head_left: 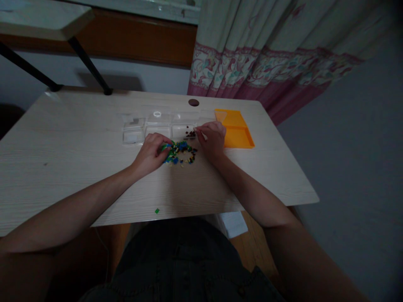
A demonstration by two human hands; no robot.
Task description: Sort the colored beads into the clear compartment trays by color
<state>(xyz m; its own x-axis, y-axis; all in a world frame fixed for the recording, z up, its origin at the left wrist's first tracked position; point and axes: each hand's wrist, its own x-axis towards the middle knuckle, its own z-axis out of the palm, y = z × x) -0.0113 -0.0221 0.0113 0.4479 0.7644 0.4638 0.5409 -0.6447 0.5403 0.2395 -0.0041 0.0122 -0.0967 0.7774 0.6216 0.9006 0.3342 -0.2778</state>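
L hand [153, 152] curled at L edge of mixed brick pile [181, 147] on table [94, 159], touching it. R hand [214, 139], fingers bent, at clear tray [159, 126], by dark-red pcs [190, 134] inside. Too dim/small, can't tell if either's gripping.

on my feed i can't tell whether the right hand [212, 136] pinches a piece; the detail is too small. i see it hiding the right end of the clear tray [158, 130] and part of the orange box [238, 137]. the left hand [151, 150] covers one side of the brick pile [181, 147]. the top edge cuts off the curtain [245, 54].
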